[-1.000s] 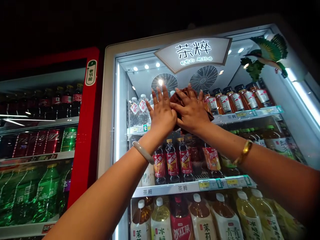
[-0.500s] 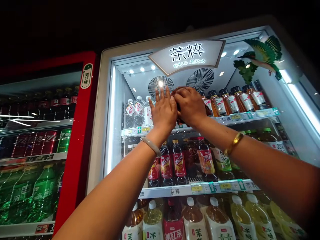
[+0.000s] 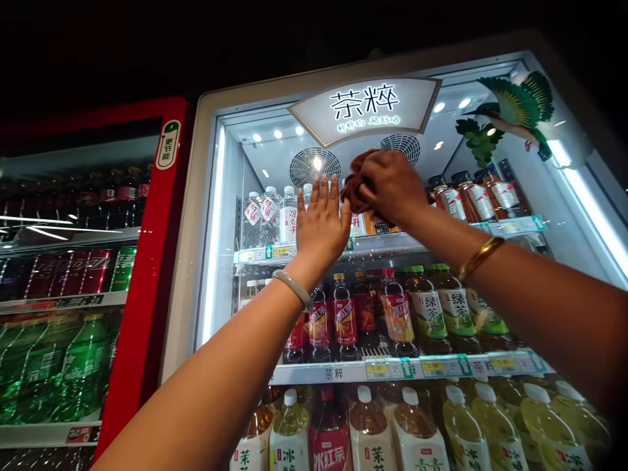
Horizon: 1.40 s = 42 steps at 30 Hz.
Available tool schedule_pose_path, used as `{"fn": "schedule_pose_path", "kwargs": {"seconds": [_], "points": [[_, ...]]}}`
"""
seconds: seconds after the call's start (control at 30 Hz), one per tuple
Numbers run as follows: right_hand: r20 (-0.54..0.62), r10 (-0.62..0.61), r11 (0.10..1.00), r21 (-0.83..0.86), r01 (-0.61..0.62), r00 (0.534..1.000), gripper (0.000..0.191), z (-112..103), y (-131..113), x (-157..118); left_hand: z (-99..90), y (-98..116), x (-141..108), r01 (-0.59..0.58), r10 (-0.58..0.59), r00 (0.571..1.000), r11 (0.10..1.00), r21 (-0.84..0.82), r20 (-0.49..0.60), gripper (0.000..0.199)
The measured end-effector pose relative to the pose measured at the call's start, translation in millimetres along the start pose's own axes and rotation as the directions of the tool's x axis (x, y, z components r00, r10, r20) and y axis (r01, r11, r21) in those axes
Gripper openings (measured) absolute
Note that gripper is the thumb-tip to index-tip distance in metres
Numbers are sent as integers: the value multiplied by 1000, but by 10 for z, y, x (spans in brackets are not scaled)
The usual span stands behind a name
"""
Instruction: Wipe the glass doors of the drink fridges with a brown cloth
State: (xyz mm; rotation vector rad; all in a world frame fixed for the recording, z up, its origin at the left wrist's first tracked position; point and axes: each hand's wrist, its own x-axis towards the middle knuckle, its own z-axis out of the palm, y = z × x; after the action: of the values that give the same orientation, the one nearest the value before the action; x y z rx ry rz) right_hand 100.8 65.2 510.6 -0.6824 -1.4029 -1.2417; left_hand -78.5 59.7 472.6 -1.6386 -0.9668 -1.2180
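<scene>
A lit drinks fridge with a glass door fills the middle and right of the view. My left hand, a pale bangle on its wrist, lies flat against the glass with its fingers spread. Beside it, my right hand grips a bunched brown cloth against the door, below the fan-shaped sign. A gold bracelet circles the right wrist. Part of the cloth is hidden under the fingers. Behind the glass, water bottles and amber bottles stand on the top shelf.
To the left is a red-framed fridge with cans and green bottles. Red-labelled tea bottles and green tea bottles line the middle shelf. Larger bottles stand below. A bird decal decorates the upper right glass.
My right hand has moved right and slightly up with the cloth, away from the left hand. The left hand stays nearly in place on the glass.
</scene>
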Motion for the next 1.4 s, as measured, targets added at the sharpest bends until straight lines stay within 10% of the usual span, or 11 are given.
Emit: {"fn": "schedule_pose_path", "kwargs": {"seconds": [0.17, 0.33, 0.47, 0.57, 0.7, 0.8, 1.0, 1.17, 1.27, 1.4], "points": [[-144, 235, 967, -60, -246, 961, 25, -124, 232, -428, 45, 10, -14, -5, 4, 1000, 1000, 29, 8, 67], [1, -128, 992, 4, 128, 992, 30, -24, -133, -404, 49, 21, -31, -7, 7, 1000, 1000, 27, -17, 65], [-43, 59, 997, -49, -61, 997, 27, 10, 172, -8, 74, -1, -36, -6, 7, 1000, 1000, 30, -17, 67], [-169, 165, 979, -96, -182, 972, 21, -66, 311, -243, 101, -8, -30, -98, 99, 994, 995, 17, -56, 67], [-155, 13, 995, -99, -29, 988, 23, -94, -23, -599, 106, -9, -7, -252, 251, 966, 968, -5, -57, 63], [-43, -131, 987, -105, 126, 990, 28, -38, -99, -348, 102, -16, 10, -246, 245, 969, 968, -51, -26, 64], [-224, 223, 956, -142, -258, 949, 39, -144, 398, -200, 124, -14, 29, -231, 232, 973, 964, -130, -6, 65], [-216, 208, 949, -190, -250, 954, 38, -87, -127, -766, 126, -18, 39, -258, 259, 966, 955, -147, -13, 66], [-151, 88, 971, -209, -119, 985, 31, 52, -363, -563, 115, -29, 29, -288, 289, 957, 952, -100, -6, 66], [-133, 151, 963, -203, -176, 980, 31, 9, -11, -104, 119, -23, 20, -278, 277, 961, 958, -66, -20, 65]]}}
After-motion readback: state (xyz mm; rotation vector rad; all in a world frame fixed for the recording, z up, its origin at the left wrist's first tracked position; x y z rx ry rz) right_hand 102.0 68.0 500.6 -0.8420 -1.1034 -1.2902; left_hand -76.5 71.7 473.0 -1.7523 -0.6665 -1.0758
